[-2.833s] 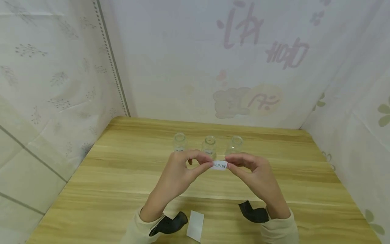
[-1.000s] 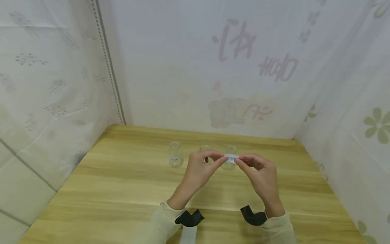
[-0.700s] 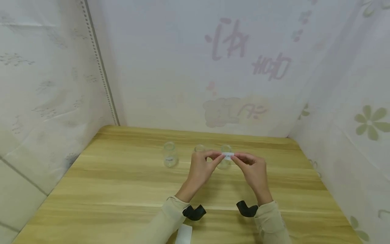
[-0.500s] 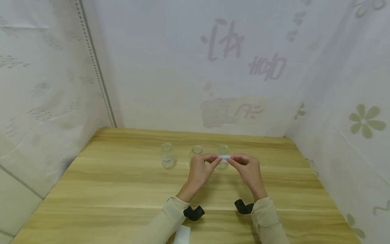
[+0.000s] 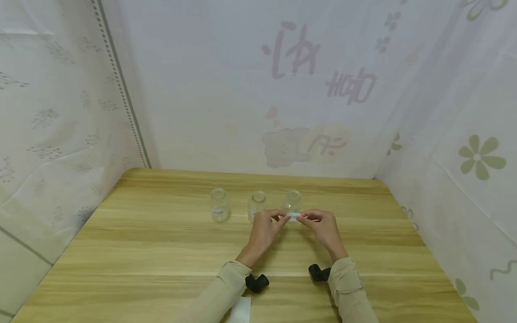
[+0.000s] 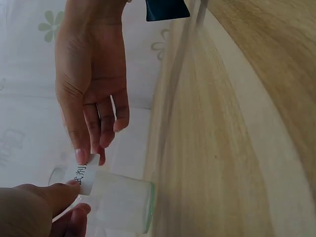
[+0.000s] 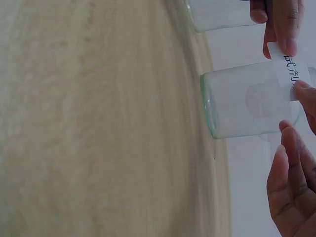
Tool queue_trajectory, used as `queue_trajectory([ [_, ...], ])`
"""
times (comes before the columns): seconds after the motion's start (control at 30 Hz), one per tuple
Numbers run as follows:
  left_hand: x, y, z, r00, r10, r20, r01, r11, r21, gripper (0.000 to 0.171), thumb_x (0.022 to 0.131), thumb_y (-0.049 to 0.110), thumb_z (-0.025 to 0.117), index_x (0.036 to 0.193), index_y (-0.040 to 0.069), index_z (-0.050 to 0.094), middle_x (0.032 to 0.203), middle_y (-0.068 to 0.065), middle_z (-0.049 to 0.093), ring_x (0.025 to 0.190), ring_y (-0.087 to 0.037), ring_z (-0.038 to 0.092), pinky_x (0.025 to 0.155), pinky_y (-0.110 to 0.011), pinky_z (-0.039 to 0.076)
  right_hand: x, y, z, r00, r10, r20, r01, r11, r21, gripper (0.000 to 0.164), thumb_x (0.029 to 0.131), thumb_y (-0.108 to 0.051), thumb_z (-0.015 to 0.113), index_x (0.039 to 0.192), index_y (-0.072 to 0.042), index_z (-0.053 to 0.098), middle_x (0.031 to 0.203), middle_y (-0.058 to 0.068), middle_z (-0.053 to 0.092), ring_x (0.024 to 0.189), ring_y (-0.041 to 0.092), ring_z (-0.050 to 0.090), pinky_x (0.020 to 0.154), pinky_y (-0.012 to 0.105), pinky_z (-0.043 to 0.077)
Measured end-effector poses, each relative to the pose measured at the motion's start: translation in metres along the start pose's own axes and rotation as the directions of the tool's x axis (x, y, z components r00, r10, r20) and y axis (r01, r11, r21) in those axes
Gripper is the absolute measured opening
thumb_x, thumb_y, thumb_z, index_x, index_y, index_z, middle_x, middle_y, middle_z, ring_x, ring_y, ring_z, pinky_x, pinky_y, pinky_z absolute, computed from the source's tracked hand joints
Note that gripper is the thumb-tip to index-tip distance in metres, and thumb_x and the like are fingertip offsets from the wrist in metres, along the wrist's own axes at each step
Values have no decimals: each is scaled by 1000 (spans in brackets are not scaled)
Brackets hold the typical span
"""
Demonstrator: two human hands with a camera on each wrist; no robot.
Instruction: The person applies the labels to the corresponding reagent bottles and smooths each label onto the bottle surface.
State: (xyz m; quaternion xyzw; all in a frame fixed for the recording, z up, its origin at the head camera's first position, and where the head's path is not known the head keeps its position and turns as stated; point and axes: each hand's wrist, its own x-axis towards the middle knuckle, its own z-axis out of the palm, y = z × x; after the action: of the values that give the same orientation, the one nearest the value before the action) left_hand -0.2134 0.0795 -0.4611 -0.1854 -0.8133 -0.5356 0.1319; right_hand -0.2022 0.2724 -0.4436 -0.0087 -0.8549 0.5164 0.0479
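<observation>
A small white paper label with printed dark characters is stretched between both hands. My left hand pinches its left end between thumb and finger. At the other end, my right hand pinches it the same way. Right behind the label stands the right-hand clear glass bottle, upright and without a label that I can see. In the right wrist view the label lies across the bottle; whether they touch I cannot tell. A middle glass bottle, partly covered by my left hand, and a left glass bottle bear similar white labels.
The bottles stand in a row on a wood-grain table. A white paper sheet lies near the front, beside the left sleeve. Black curved pieces sit at both cuffs. Patterned cloth encloses the back and sides.
Both hands, still pinching the label, have moved from between the middle and right bottles to the front of the right bottle, then lower along it. The head view has shifted slightly.
</observation>
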Motion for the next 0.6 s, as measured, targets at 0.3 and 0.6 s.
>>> queue_trajectory([
  [0.3,0,-9,5,999,-24,24,25,998,-59,9,96,11,75,94,2,75,136,-21,64,82,-22,73,75,-27,59,3,6,1,999,-33,7,32,998,53,16,90,-22,83,94,-7,81,134,10,69,118,32,67,92,46,56],
  [0.6,3,-15,8,992,-68,109,90,975,-204,20,100,11,69,113,-5,71,130,-26,66,68,-30,74,50,-16,37,7,12,0,999,-35,7,34,998,54,16,90,-24,83,96,-9,82,135,6,68,117,31,67,92,45,57],
])
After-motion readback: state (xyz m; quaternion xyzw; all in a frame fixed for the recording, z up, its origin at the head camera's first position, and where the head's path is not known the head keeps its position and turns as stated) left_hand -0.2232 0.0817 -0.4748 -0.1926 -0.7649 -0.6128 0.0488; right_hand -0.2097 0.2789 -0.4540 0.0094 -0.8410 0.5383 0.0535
